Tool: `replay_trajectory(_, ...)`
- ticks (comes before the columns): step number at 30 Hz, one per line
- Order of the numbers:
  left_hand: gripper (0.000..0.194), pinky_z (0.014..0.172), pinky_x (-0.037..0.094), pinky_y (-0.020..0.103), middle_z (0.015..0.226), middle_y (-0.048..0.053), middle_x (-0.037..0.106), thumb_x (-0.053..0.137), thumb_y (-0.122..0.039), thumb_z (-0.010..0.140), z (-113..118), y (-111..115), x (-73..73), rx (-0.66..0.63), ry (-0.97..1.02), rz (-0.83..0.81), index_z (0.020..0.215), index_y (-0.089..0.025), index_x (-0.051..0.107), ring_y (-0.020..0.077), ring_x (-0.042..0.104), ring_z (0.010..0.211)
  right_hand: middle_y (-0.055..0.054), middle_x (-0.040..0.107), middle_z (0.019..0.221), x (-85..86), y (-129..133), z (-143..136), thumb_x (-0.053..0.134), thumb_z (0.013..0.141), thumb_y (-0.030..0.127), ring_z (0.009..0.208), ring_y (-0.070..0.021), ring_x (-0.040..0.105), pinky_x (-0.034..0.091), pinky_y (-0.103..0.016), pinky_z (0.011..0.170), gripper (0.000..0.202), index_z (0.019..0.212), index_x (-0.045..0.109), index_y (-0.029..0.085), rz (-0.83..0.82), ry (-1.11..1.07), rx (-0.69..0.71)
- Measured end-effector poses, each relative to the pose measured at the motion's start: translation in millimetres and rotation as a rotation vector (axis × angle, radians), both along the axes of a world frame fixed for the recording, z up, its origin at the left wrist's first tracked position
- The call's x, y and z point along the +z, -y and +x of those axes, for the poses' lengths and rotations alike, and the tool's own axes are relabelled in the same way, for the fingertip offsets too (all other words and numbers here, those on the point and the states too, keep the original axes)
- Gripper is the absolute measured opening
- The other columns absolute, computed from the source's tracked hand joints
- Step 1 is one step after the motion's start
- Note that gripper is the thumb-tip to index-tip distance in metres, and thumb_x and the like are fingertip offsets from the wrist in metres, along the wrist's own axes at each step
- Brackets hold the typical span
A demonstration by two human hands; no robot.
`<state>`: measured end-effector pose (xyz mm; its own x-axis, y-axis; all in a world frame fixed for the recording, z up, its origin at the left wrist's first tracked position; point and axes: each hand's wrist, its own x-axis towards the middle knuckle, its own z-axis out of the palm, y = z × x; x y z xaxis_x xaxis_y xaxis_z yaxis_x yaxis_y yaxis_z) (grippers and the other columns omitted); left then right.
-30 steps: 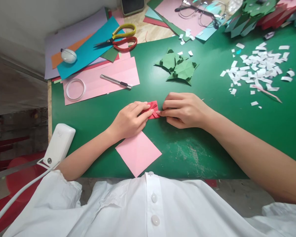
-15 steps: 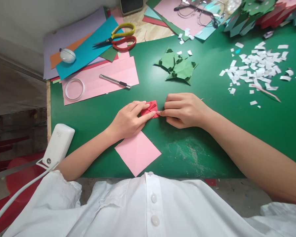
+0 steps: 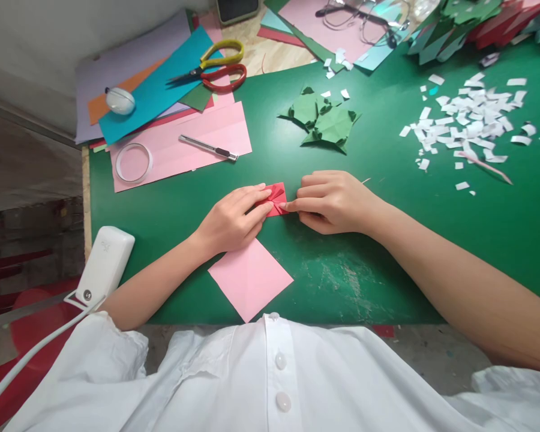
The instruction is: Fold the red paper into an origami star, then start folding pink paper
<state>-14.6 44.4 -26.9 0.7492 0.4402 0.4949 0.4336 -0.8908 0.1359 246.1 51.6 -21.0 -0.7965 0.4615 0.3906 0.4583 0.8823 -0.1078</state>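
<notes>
Left hand (image 3: 227,222) just backed a fingertip toward 9 o'clock, spread fingers pinning red folded paper (image 3: 277,193) near 12 o'clock of pink square (image 3: 252,282); right hand (image 3: 326,201) curled, forefinger on its 3 o'clock edge, pinch unclear; more fold exposed, likely for creasing.

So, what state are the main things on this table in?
Red paper: folded, held down by the left hand, touched by the right hand.
Pink square: flat, lightly creased.
Green paper shapes: folded, corners curled.
White paper scraps: cut small, scattered.
Scissors: blades together or nearly so.
Utility knife: lying flat; blade out or in, cannot tell.
White ring: lying flat.
Power bank: lying slanted, digits unreadable.
Eyeglasses: lying down, arms folded or not, unclear.
</notes>
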Motion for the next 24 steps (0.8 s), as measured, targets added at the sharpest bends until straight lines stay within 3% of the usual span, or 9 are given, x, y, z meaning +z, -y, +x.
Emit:
replay_trajectory(9,0.021,0.099,0.064,0.044,0.119,0.014,0.074,0.052,-0.013,0.097,2.0,0.8,2.3,-0.015,0.012,-0.021,0.111,-0.013,0.068,0.0273,0.070,0.122,0.002,0.064,0.066,1.3,-0.7,-0.9,0.048,0.099,0.017,0.064,-0.0141,0.050,0.042,-0.030,0.062,0.022,0.094,0.069,0.022,0.058,-0.045,0.026)
replay_trajectory(18,0.019,0.097,0.065,0.042,0.115,0.014,0.074,0.052,-0.010,0.096,7.0,3.1,6.1,0.016,-0.120,0.155,0.102,-0.010,0.070,0.0261,0.071,0.113,0.001,0.063,0.065,1.2,-0.8,-1.6,0.048,0.099,0.016,0.065,-0.0141,0.050,0.042,-0.029,0.062,0.022,0.092,0.068,0.021,0.097,-0.037,0.032)
replay_trajectory(24,0.017,0.095,0.065,0.041,0.115,0.011,0.075,0.052,-0.011,0.095,7.1,2.3,7.3,0.030,-0.110,0.123,0.099,-0.014,0.068,0.0257,0.071,0.113,0.002,0.062,0.063,4.2,1.1,-4.5,0.047,0.100,0.016,0.063,-0.0140,0.049,0.040,-0.029,0.061,0.026,0.086,0.069,0.022,0.079,-0.019,0.007)
